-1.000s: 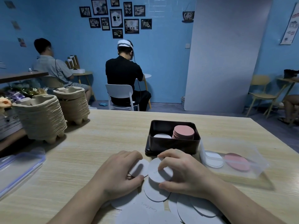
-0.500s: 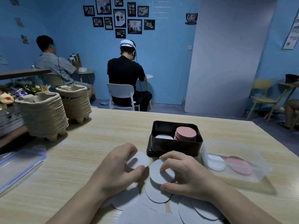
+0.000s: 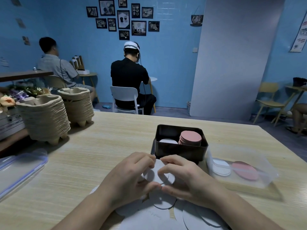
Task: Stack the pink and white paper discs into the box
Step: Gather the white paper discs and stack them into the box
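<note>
A black box (image 3: pixel 179 149) stands on the wooden table just beyond my hands. Inside it a stack of pink discs (image 3: pixel 190 138) rises at the right and a lower white stack (image 3: pixel 168 141) lies at the left. My left hand (image 3: pixel 128 177) and right hand (image 3: pixel 186 176) meet in front of the box, both holding a small bunch of white discs (image 3: pixel 157 175) by the edges, fingers curled over them. Several loose white discs (image 3: pixel 164 205) lie spread on the table under and behind my hands.
A clear plastic tub (image 3: pixel 239 170) at the right holds a white disc and a pink disc. Two stacks of pulp cup carriers (image 3: pixel 44 120) stand at the far left. A clear lid (image 3: pixel 20 170) lies at the left edge. People sit at tables beyond.
My two hands have come together: the disc each one held apart is now gathered into one small bunch between both hands.
</note>
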`<action>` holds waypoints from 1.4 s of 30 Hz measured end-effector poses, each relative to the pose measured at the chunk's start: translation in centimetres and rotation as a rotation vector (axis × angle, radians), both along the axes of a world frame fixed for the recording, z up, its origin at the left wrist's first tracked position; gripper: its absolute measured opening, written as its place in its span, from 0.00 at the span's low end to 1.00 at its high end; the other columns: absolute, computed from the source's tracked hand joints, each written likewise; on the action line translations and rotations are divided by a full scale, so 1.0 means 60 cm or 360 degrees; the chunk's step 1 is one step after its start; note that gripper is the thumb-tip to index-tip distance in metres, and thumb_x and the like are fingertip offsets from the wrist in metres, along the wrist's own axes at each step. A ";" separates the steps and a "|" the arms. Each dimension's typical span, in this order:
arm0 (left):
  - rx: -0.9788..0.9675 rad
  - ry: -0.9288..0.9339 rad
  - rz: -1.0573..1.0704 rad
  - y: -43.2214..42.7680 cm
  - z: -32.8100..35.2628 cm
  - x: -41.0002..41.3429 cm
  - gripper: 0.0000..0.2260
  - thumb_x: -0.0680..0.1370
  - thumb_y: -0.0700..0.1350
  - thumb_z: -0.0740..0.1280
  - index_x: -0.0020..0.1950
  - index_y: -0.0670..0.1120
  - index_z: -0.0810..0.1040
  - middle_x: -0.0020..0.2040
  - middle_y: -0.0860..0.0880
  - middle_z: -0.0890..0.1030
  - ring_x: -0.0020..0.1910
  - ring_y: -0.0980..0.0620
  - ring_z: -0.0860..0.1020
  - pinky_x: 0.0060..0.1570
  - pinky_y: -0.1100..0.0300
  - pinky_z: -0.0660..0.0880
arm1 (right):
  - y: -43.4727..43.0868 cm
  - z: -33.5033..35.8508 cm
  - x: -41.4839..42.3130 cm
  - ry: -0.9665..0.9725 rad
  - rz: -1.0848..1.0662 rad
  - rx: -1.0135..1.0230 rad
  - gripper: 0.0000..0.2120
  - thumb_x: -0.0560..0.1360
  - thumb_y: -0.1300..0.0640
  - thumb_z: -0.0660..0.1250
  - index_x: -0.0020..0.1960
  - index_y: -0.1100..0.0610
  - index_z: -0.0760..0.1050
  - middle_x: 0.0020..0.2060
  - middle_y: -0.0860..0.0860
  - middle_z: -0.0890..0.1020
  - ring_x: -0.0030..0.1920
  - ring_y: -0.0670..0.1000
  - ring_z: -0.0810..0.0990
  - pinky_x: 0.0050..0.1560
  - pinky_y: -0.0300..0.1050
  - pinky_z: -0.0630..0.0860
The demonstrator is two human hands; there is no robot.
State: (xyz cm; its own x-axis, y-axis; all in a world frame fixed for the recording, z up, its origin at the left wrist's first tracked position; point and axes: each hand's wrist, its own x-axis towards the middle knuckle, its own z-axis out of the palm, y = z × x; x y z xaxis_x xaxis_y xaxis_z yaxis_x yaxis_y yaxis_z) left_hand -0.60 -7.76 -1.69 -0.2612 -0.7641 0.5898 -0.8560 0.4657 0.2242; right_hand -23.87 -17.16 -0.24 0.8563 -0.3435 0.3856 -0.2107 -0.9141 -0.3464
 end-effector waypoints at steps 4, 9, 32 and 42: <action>0.0005 -0.0017 -0.0014 0.002 0.003 -0.005 0.21 0.75 0.64 0.73 0.55 0.51 0.72 0.62 0.52 0.81 0.61 0.56 0.77 0.58 0.70 0.71 | 0.002 0.000 0.000 -0.0046 -0.0012 -0.0003 0.14 0.80 0.40 0.69 0.57 0.49 0.77 0.69 0.46 0.73 0.69 0.42 0.72 0.65 0.38 0.72; 0.0042 0.0068 0.0042 0.011 0.002 0.004 0.20 0.74 0.63 0.73 0.57 0.54 0.71 0.64 0.56 0.80 0.62 0.57 0.78 0.56 0.63 0.75 | 0.002 0.001 -0.003 -0.0090 -0.0044 -0.0015 0.11 0.79 0.43 0.70 0.55 0.48 0.77 0.69 0.47 0.73 0.70 0.42 0.71 0.65 0.35 0.71; 0.0059 0.0052 -0.0054 0.002 0.002 -0.007 0.16 0.69 0.57 0.78 0.47 0.51 0.77 0.59 0.56 0.81 0.55 0.53 0.81 0.46 0.55 0.80 | -0.001 -0.003 0.008 0.0007 0.0015 -0.0216 0.15 0.75 0.40 0.72 0.53 0.49 0.76 0.70 0.51 0.76 0.66 0.51 0.78 0.62 0.41 0.76; 0.0181 -0.0071 0.0183 0.014 0.013 0.016 0.17 0.75 0.62 0.68 0.59 0.55 0.75 0.57 0.61 0.79 0.54 0.58 0.78 0.50 0.56 0.77 | 0.000 0.002 -0.001 -0.0030 -0.0064 -0.0185 0.15 0.75 0.38 0.71 0.52 0.49 0.77 0.67 0.47 0.77 0.64 0.48 0.77 0.59 0.43 0.76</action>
